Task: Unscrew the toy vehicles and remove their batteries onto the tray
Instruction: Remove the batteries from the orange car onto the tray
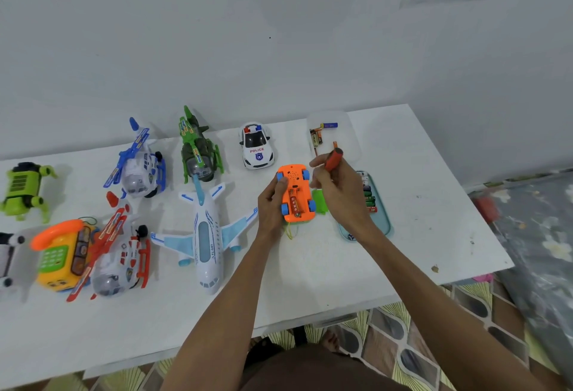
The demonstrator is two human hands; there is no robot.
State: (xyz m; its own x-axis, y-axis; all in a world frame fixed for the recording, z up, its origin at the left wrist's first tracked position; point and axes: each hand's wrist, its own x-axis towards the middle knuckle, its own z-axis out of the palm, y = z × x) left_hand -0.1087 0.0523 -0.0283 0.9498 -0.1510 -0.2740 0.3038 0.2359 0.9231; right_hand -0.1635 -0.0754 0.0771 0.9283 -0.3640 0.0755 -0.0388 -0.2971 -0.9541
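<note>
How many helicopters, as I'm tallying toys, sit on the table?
3: blue helicopter at the back, green helicopter to its right, red helicopter nearer, left of the airplane. None looks hidden.

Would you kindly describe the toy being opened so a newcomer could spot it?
On the white table, look just right of the white toy airplane. There the left hand holds an orange plastic car belly-up; alone among the toys, its battery bay is open.
</note>
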